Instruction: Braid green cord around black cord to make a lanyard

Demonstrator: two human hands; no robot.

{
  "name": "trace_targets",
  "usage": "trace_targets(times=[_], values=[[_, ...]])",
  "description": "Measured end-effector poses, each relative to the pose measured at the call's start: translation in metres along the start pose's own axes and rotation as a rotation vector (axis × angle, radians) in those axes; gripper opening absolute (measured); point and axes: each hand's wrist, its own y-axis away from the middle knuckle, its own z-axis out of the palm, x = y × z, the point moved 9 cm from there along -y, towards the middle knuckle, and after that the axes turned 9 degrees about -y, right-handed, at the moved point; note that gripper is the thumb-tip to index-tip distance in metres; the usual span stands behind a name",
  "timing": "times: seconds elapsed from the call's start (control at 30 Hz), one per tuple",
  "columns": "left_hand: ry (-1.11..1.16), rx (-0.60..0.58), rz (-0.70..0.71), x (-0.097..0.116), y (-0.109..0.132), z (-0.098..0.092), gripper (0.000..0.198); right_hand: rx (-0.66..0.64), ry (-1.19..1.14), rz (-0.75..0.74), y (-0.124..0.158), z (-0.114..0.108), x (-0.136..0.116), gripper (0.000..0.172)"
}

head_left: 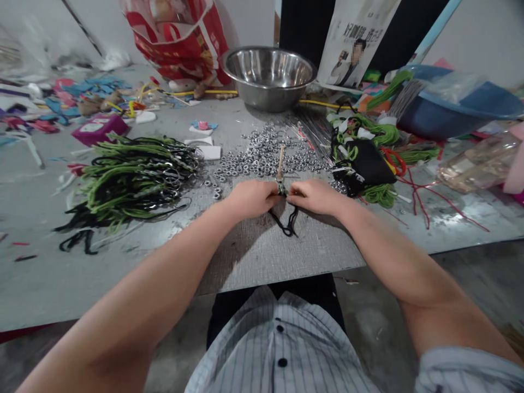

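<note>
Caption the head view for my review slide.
Left hand and right hand close together at a black cord, metal bits and steel bowl beyond.

Slack black cord (289,231), seemingly looped

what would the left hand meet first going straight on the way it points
The left hand would likely meet the small piece beside it, then the right hand; depth is unclear.

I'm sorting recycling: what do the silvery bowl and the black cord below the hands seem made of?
Bowl: polished metal, likely stainless steel, given its silvery sheen and reflections. Black cord: probably textile, matte, judging by its limp, curling loops; exact fibre unclear.
</note>
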Motion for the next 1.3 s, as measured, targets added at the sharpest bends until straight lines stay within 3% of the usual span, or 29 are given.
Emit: trace_targets(times=[0.23,0.4,0.7,0.9,1.1,1.3], values=[[-0.029,0.03,-0.076,-0.003,0.001,-0.001,0.038,0.041,0.04,0.095,0.0,-0.003,0.008,0.023],[-0.057,0.01,-0.103,-0.001,0.0,0.0,0.033,0.062,0.043,0.066,-0.001,-0.002,0.003,0.021],[-0.034,-0.079,0.044,0.006,-0.003,0.005,0.03,-0.067,0.032,0.058,-0.002,0.005,0.0,0.013],[-0.03,-0.069,0.076,0.006,-0.006,0.006,0.029,-0.066,0.015,0.037,-0.002,0.006,0.0,0.012],[-0.051,-0.011,0.004,-0.003,-0.001,0.001,0.032,-0.07,-0.013,0.032,0.0,0.002,0.002,0.019],[-0.081,-0.071,-0.038,-0.014,0.004,0.0,0.052,-0.115,0.081,0.076,0.005,-0.005,0.016,0.035]])
